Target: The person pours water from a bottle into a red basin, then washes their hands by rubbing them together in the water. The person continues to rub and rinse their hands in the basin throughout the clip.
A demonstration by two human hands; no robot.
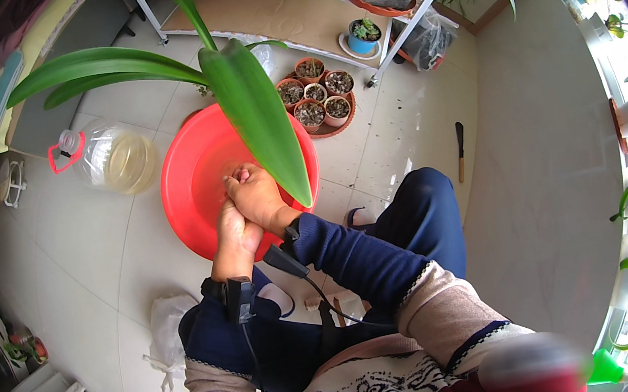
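Note:
A red plastic basin (pixel 180 184) with some water in it stands on the tiled floor before me. Over it my left hand (pixel 234 228) and my right hand (pixel 255 194) are clasped together, the right lying partly over the left, fingers curled. Whether anything small is between them cannot be seen. A broad-leaved plant (pixel 253 108) spreads long green leaves above the basin; one leaf hangs down close to my right hand. Its base is hidden. Both wrists wear black straps, with cabled devices near them.
Left of the basin lies a clear plastic jug (pixel 122 157) with liquid. Beyond it are small pots of soil (pixel 309 113) on a saucer and a wheeled plant shelf (pixel 266 28). A wooden-handled knife (pixel 460 154) lies right; a white plastic bag (pixel 169 330) sits lower left.

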